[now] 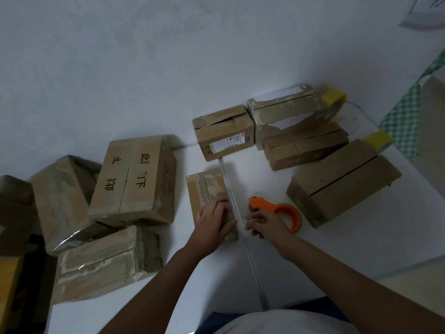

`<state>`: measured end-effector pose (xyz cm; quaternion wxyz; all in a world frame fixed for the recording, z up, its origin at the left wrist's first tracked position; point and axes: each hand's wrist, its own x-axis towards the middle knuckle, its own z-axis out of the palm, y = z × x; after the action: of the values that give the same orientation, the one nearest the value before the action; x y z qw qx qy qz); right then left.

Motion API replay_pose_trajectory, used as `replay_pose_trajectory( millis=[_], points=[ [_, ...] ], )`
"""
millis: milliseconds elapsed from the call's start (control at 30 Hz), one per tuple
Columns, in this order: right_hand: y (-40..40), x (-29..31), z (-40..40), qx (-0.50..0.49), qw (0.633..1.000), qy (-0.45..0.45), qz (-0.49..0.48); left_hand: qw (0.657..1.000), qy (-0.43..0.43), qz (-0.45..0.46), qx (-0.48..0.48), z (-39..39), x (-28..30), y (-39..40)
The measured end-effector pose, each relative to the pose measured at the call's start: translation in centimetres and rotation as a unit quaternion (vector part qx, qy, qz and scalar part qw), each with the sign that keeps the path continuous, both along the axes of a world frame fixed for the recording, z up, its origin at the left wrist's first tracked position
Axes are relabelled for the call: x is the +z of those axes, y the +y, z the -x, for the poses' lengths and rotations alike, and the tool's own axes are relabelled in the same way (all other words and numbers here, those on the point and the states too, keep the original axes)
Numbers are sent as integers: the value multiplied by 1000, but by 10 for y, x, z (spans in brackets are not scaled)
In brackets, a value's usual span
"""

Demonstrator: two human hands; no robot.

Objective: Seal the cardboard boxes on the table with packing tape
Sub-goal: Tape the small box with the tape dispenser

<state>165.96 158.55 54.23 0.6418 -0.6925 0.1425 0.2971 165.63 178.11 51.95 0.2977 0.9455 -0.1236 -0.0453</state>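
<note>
A small flat cardboard box (207, 189) lies on the white table (265, 179) in front of me. My left hand (213, 224) presses flat on its near end. My right hand (267, 224) sits just right of the box, fingers pinched at the box's near right edge, beside an orange tape dispenser (277, 209) resting on the table. Whether the right hand holds a tape end is too small to tell. Several more cardboard boxes stand further back: one with a shipping label (224, 133), a torn one (284, 112), a long one (305, 145) and a larger one (342, 182).
Two yellow tape rolls (334, 100) (378, 141) sit at the back right. A pile of taped boxes (134, 179) lies to the left off the table edge. A seam (250, 251) runs down the tabletop. A green checked cloth (404, 121) hangs at right.
</note>
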Motion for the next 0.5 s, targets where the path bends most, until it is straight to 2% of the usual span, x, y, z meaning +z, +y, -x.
replay_pose_trajectory(
  millis=[133,300,500],
  points=[
    [-5,2,3,-18,1000,-17,5,999,0,-2,-47,6,-1,15],
    [-5,-4,3,-9,1000,-25,10,989,-22,-114,-92,16,-11,25],
    [-8,-10,1,-19,999,-41,10,974,-93,-189,-83,20,-17,19]
  ],
)
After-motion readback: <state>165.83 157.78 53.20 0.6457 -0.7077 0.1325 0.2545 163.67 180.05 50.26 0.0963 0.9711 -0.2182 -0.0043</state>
